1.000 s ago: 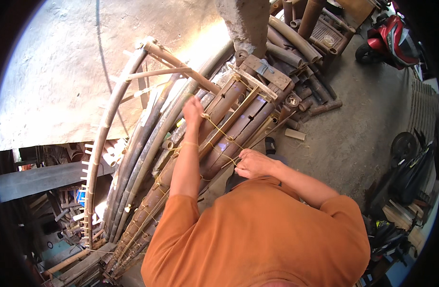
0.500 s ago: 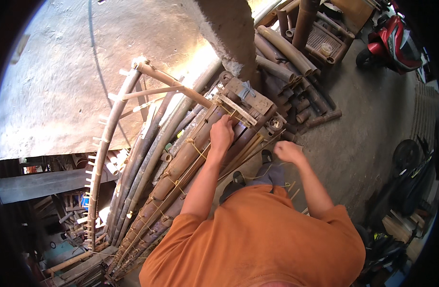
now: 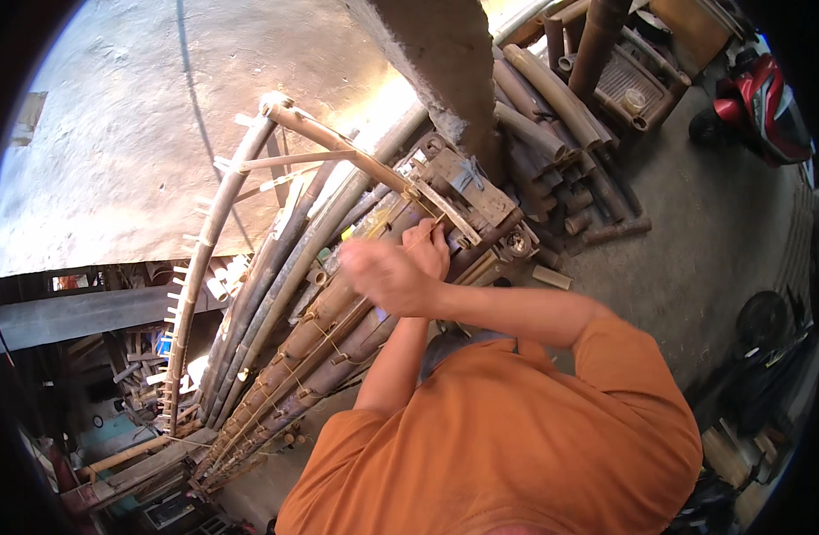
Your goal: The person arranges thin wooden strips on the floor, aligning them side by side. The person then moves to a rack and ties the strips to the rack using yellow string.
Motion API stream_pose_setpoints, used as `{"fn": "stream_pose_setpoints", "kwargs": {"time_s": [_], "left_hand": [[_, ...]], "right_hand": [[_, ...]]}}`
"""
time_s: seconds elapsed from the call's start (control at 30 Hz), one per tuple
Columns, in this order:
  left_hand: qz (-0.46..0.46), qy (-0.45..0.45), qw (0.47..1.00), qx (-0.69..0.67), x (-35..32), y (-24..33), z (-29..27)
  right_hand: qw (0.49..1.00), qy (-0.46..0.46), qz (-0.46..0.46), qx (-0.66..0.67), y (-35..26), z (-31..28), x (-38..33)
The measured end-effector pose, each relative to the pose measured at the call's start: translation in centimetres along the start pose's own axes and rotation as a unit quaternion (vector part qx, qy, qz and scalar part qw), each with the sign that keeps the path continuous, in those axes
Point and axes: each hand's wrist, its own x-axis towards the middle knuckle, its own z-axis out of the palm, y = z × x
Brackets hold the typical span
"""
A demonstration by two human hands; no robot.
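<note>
A bundle of long brown bamboo poles leans up against a concrete pillar, laced with thin yellow cord. My left hand reaches up to the top ends of the poles, just below a wooden crosspiece, with its fingers against the lashing there. My right hand crosses in front of it from the right; it is blurred and looks curled like a fist. Whether either hand grips the cord is not visible. My orange shirt fills the lower part of the view.
A curved bamboo frame with short pegs arches to the left of the bundle. Cut bamboo tubes and a slatted crate are stacked right of the pillar. A red scooter and a floor fan stand on the concrete at right.
My left hand has climbed the poles toward the crosspiece. My right hand has swung from the right side across to the left, in front of the left hand.
</note>
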Motion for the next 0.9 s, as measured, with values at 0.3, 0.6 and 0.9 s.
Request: {"fn": "stream_pose_setpoints", "kwargs": {"time_s": [0.3,0.6,0.9], "left_hand": [[0.04,-0.071,0.991,-0.105,0.9,-0.4,-1.0],[0.062,-0.003,0.992,-0.106,0.1,-5.9,4.1],[-0.015,0.015,0.92,-0.39,13.9,0.5,-4.2]], "right_hand": [[0.633,-0.161,0.065,-0.754,7.9,-9.4,8.6],[0.846,-0.367,0.059,-0.381,-0.8,-12.7,-2.6],[0.873,-0.138,0.036,-0.467,5.9,-11.7,-14.8]]}}
